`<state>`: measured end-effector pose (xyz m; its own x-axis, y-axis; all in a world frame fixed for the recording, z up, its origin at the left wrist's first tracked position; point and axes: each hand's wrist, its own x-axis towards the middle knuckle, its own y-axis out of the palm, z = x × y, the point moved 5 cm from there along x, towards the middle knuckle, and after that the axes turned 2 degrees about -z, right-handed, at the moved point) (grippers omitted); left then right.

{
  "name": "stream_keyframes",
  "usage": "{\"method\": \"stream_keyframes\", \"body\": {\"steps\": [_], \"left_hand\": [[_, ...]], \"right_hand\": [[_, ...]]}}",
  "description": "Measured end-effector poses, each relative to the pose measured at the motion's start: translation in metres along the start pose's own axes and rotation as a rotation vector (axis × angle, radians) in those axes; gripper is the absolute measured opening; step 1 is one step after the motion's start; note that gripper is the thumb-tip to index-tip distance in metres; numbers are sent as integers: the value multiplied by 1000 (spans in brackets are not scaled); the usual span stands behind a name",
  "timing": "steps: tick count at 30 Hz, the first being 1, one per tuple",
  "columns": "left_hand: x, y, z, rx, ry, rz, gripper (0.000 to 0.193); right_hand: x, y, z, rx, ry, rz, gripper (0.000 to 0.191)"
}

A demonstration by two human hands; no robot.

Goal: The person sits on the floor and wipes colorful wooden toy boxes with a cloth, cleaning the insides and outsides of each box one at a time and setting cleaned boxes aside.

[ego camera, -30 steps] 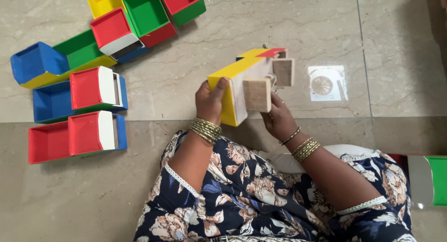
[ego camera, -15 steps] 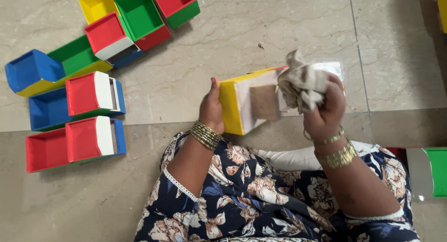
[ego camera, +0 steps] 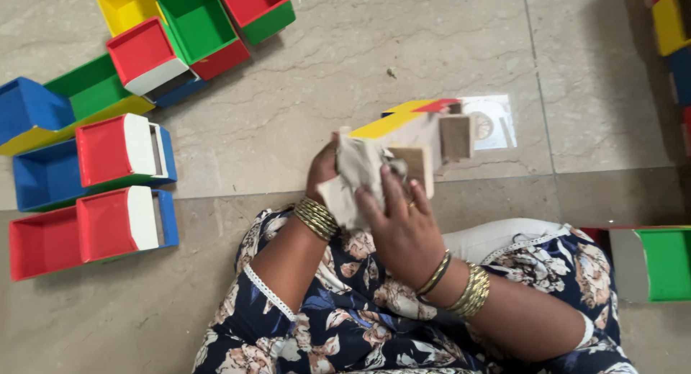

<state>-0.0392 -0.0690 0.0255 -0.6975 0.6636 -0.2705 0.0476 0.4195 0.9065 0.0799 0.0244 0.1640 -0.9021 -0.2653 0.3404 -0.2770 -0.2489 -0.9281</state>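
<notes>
I sit on the floor with a wooden toy truck (ego camera: 425,133) held over my lap; it has a yellow side, a red edge and bare wooden wheels. My left hand (ego camera: 322,169) grips the truck's near end from behind. My right hand (ego camera: 399,226) presses a crumpled beige cloth (ego camera: 356,176) flat against the truck's near side, fingers spread over it. Gold bangles are on both wrists.
Several painted wooden trucks and open boxes in red, blue, green and yellow lie on the stone floor at the left (ego camera: 115,151) and top left (ego camera: 194,25). A small clear packet (ego camera: 493,122) lies beyond the truck. Another green and red box (ego camera: 662,262) is at the right.
My right hand, which held the cloth raised at the truck's right end, has come down and left and now presses it on the truck's near side. The truck has turned slightly.
</notes>
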Motion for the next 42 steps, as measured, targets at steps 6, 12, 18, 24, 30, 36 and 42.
{"method": "stream_keyframes", "body": {"steps": [6,12,18,24,30,36,42], "left_hand": [[-7,-2,-17,315,210,-378,52],[-13,15,-7,268,202,-352,55],[-6,0,-14,-21,256,-442,64],[-4,-1,-5,98,133,-301,58],[-2,0,-4,244,-10,-357,50],[-7,13,-20,529,295,-260,55],[-9,16,-25,773,324,-371,50]], "right_hand": [[-7,-16,-31,288,-18,-26,53],[-23,-69,-96,747,48,-432,23],[-33,-25,-118,648,213,-434,38],[-28,75,-127,975,355,-231,53],[-37,88,-143,1217,479,-237,64],[-37,81,-136,1191,475,-206,61],[-35,50,-121,1224,435,-110,58]]}}
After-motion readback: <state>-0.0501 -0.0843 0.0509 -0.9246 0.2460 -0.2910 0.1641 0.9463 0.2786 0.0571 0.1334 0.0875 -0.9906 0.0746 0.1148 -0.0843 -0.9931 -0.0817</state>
